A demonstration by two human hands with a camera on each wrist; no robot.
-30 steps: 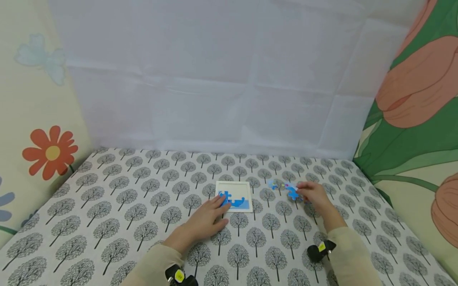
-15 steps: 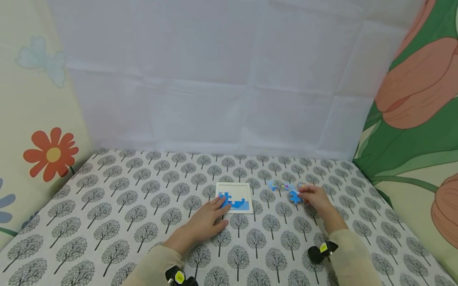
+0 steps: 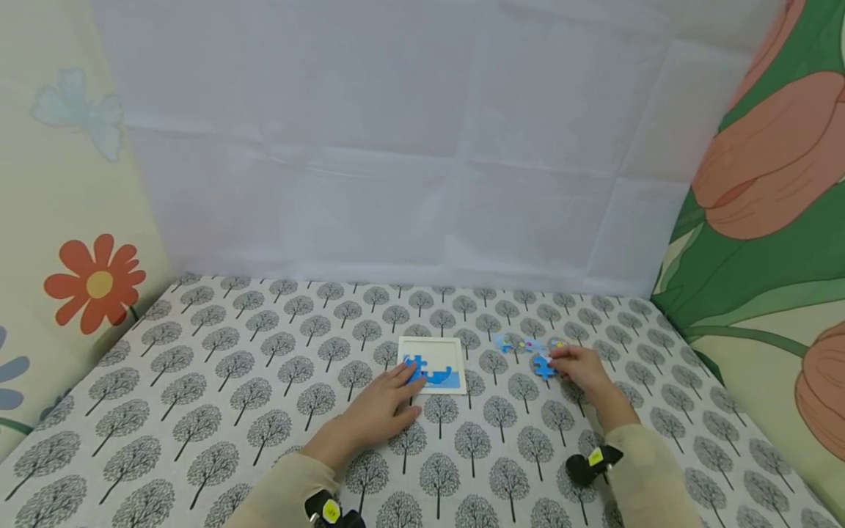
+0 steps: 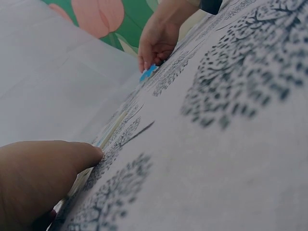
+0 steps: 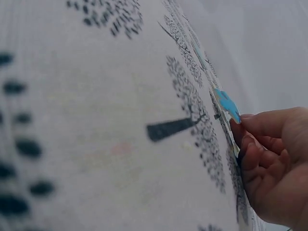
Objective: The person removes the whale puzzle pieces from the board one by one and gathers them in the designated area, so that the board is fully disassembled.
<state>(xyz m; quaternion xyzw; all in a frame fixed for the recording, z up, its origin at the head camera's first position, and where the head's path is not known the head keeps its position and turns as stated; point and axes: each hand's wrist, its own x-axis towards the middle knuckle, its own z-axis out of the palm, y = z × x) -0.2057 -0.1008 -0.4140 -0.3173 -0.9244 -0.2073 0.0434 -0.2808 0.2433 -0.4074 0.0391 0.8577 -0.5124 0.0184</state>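
Note:
My right hand [image 3: 581,369] pinches a blue puzzle piece [image 3: 543,367] between thumb and fingertips, close over the cloth. In the right wrist view the same puzzle piece [image 5: 227,104] tilts up from the tips of the thumb and forefinger. My left hand [image 3: 379,407] lies with fingers stretched out over the lower left corner of a white square puzzle frame [image 3: 461,352]. Inside that frame, blue fitted pieces [image 3: 444,377] fill the lower part and the left side, partly hidden by the fingers. The bare pale backing [image 3: 432,348] shows at the upper part.
Several loose light-blue puzzle pieces [image 3: 528,345] with small coloured spots lie in a row to the right of the frame, just beyond my right hand. A white cloth [image 3: 370,183] hangs behind the table. The tablecloth [image 3: 264,469] carries a tree print.
My right hand has drawn the blue piece slightly toward me, away from the row, and turned it a little. A loose piece at the row's right end now shows. My left hand stays put.

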